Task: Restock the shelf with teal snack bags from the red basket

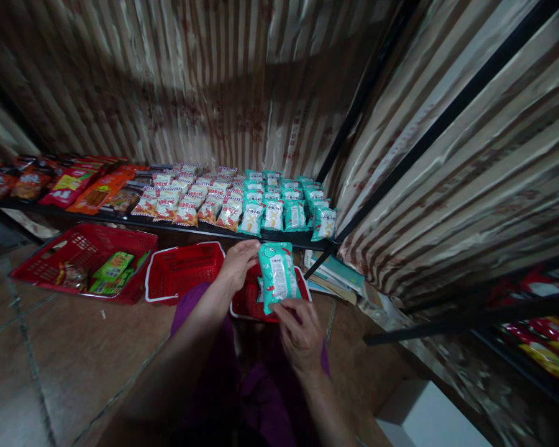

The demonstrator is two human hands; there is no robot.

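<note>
A teal snack bag (278,273) with a white label panel is held over a small red basket (252,298). My right hand (300,332) pinches its lower edge between thumb and fingers. At its upper left corner, the fingers of my left hand (236,267) are closed on the edge. Another teal bag (260,290) shows partly inside the basket, behind the held one. Beyond my hands, matching teal bags (273,214) stand in rows at the right end of a black shelf (205,228).
White-and-orange snack bags (186,202) and orange-red packets (77,183) fill the shelf leftward. Below are a red basket (184,270) and a larger red basket (135,288) with green packs (114,267). Papers (338,273), dark frame bars (428,139) and a white box (435,419) lie right.
</note>
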